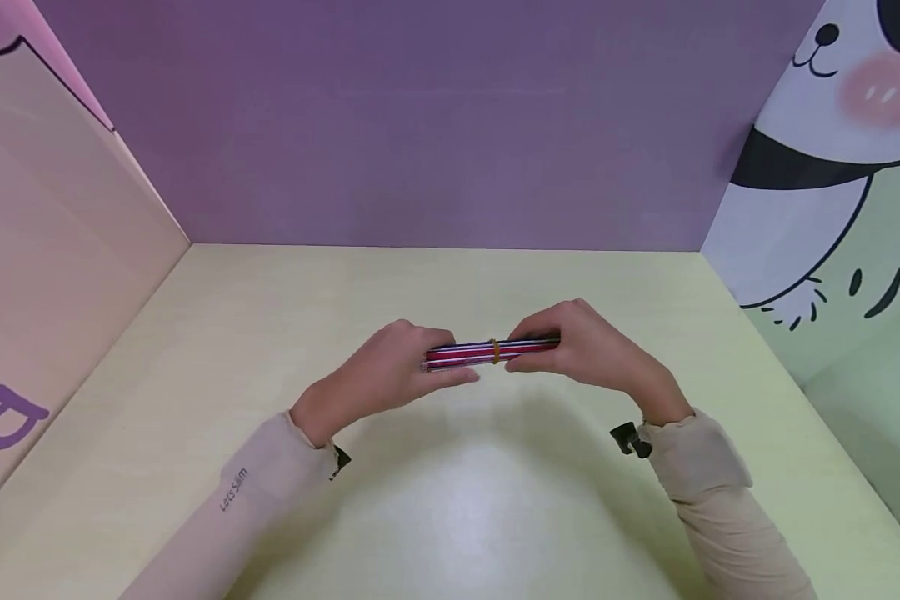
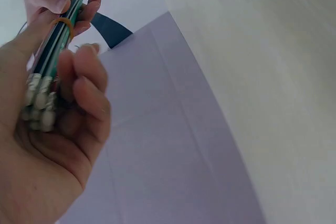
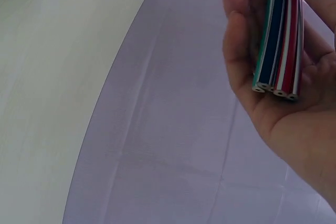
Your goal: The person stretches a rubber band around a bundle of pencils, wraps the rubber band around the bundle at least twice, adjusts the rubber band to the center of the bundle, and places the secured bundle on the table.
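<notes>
A bundle of striped pencils (image 1: 465,355), red, blue, green and white, is held level above the table between both hands. Round its middle runs a yellowish rubber band (image 1: 496,351). My left hand (image 1: 397,367) grips the left end, where the left wrist view shows metal ferrules and white erasers (image 2: 39,103) against the palm. On the other end, my right hand (image 1: 581,346) holds the pencils between thumb and fingers. Flat, unsharpened pencil ends (image 3: 278,92) point toward the palm in the right wrist view. The band is hidden in that view.
Below the hands spreads a pale tabletop (image 1: 457,500), bearing the arms' shadows. A purple panel (image 1: 450,125) closes off the back. Upright side panels stand at left (image 1: 60,208) and right (image 1: 817,225), the right one printed with a cartoon animal.
</notes>
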{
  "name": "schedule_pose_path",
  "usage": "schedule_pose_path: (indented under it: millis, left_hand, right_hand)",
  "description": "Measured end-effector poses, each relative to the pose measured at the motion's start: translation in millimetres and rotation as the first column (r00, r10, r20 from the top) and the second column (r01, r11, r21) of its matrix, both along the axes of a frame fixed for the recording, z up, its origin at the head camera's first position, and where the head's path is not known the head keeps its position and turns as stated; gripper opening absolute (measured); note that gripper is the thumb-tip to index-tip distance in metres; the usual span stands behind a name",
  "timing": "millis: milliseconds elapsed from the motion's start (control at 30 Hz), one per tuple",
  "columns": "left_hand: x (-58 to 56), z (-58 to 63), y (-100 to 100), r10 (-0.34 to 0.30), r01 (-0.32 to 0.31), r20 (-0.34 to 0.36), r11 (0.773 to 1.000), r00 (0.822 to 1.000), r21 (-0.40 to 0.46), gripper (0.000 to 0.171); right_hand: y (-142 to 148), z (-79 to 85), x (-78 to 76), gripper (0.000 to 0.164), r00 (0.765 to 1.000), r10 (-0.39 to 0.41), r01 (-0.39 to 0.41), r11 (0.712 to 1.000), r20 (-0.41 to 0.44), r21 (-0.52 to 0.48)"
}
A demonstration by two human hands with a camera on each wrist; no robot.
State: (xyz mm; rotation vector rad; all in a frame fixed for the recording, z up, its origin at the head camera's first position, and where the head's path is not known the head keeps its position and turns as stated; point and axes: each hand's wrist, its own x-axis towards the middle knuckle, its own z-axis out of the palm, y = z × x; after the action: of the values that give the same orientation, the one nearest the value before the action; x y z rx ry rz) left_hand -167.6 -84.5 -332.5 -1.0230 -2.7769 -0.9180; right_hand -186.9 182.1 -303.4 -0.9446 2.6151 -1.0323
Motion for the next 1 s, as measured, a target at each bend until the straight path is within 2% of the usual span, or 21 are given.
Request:
schedule_pose_path:
  millis: [100,200,367,533,600,633,700,800,867,933,1000]
  left_hand:
    - [-2.9,-0.9,-0.3,-0.022,0.001,0.12,0.985,0.993,0.171,0.029]
    - [-4.6,-0.8,0.3,-0.027,-0.025,0.174,0.956,0.984,0.292,0.029]
    - [-3.7,4.5,-2.6,-0.063,-0.06,0.27,0.902,0.961,0.427,0.019]
    - [-4.9,4.9,-3.7,-0.11,-0.086,0.331,0.846,0.937,0.526,0.014]
    - [-6.0,1.7,-0.6,-0.121,-0.111,0.348,0.808,0.93,0.578,0.015]
    - [-6.5,-0.3,1.8,-0.122,-0.13,0.353,0.782,0.928,0.61,0.017]
    - [-6.8,-4.2,6.9,-0.118,-0.174,0.361,0.712,0.925,0.68,0.023]
    - [-6.1,-9.0,13.4,-0.082,-0.244,0.359,0.591,0.93,0.769,0.03]
    - [-5.5,-10.6,15.8,-0.054,-0.275,0.356,0.53,0.933,0.802,0.032]
    - [-5.2,-11.2,17.1,-0.036,-0.295,0.361,0.505,0.932,0.811,0.03]
    - [-5.0,-10.2,17.8,-0.04,-0.294,0.362,0.504,0.931,0.812,0.027]
  right_hand:
    - [1.4,0.5,0.0,0.012,1.0,-0.012,0.012,0.999,-0.004,-0.052]
    - [0.5,1.6,0.9,0.013,1.0,-0.028,0.026,0.996,-0.012,-0.084]
    - [2.0,3.8,1.0,0.017,0.999,-0.041,0.043,0.991,0.016,-0.123]
    - [5.9,2.8,-2.2,0.02,0.989,-0.04,0.069,0.977,0.143,-0.204]
    - [5.7,0.1,-4.5,0.019,0.984,-0.035,0.077,0.968,0.174,-0.239]
    - [5.1,-1.7,-5.5,0.018,0.982,-0.032,0.08,0.964,0.186,-0.255]
    - [3.1,-5.9,-7.1,0.018,0.979,-0.029,0.087,0.955,0.202,-0.283]
    - [-2.4,-11.7,-7.4,0.018,0.974,-0.023,0.093,0.947,0.224,-0.308]
    - [-6.1,-14.8,-7.2,0.017,0.974,-0.023,0.096,0.943,0.224,-0.319]
    - [-8.8,-16.4,-6.6,0.018,0.977,-0.035,0.104,0.941,0.212,-0.323]
    - [-9.6,-16.8,-6.1,0.018,0.978,-0.055,0.119,0.937,0.199,-0.328]
